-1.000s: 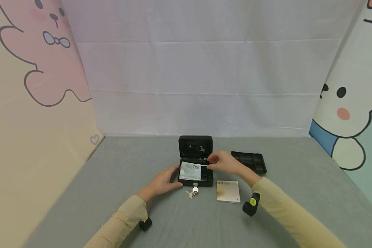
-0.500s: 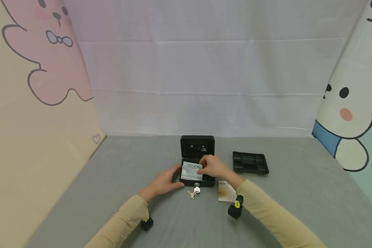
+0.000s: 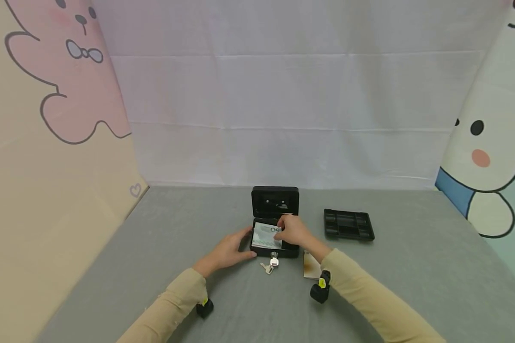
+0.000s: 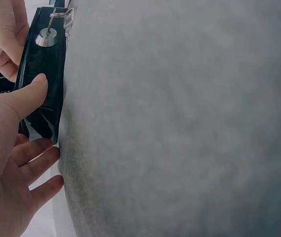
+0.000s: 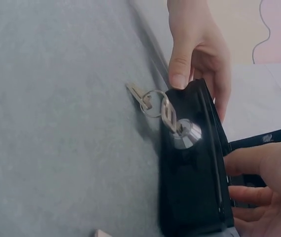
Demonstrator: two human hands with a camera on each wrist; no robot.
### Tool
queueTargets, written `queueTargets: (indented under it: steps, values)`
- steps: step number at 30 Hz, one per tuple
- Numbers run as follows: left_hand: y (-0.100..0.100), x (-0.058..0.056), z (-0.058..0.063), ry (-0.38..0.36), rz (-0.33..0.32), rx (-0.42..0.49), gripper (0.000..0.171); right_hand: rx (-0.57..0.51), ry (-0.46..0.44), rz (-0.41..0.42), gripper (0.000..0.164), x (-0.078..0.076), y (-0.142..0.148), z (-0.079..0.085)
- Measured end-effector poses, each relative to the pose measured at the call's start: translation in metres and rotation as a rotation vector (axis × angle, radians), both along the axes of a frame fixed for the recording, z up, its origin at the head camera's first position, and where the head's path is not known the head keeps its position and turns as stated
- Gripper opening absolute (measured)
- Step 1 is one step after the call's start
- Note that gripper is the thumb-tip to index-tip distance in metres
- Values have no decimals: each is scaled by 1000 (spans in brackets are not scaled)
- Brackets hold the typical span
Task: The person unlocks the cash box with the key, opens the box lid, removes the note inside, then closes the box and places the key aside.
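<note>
A small black cash box stands with its lid raised. In it lie folded green-white banknotes marked 50. My left hand grips the box's front left corner, thumb on the front wall and fingers along the side. My right hand reaches in from the right, its fingertips over the right edge of the banknotes. In the right wrist view its fingers bend over the box wall; I cannot tell whether they pinch a note. A key sits in the silver lock, with another key on its ring.
A black compartment tray lies right of the box on the grey table. A pale booklet lies in front of the tray, partly hidden by my right wrist. A white cloth hangs behind the table.
My right hand has moved left from the box's right side to over the banknotes, and its wrist now overlaps the booklet. The left hand keeps its place on the box corner.
</note>
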State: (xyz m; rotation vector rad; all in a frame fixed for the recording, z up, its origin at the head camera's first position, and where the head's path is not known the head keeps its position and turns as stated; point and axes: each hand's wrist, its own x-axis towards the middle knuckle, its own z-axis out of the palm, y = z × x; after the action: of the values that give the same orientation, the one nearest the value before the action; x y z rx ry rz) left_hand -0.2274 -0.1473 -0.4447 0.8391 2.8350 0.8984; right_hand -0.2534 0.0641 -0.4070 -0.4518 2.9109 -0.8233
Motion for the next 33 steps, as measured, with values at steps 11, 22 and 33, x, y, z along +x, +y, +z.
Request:
queueTargets:
  steps: [11, 22, 33]
  values:
    - [0, -1, 0, 8, -14, 4, 73, -71, -27, -78, 21, 1, -6, -3]
    - [0, -1, 0, 16, -22, 14, 73, -327, 37, -96, 19, -3, 0, -11]
    - [-1, -2, 0, 27, -19, 8, 73, -541, -143, -155, 14, -5, 3, -9]
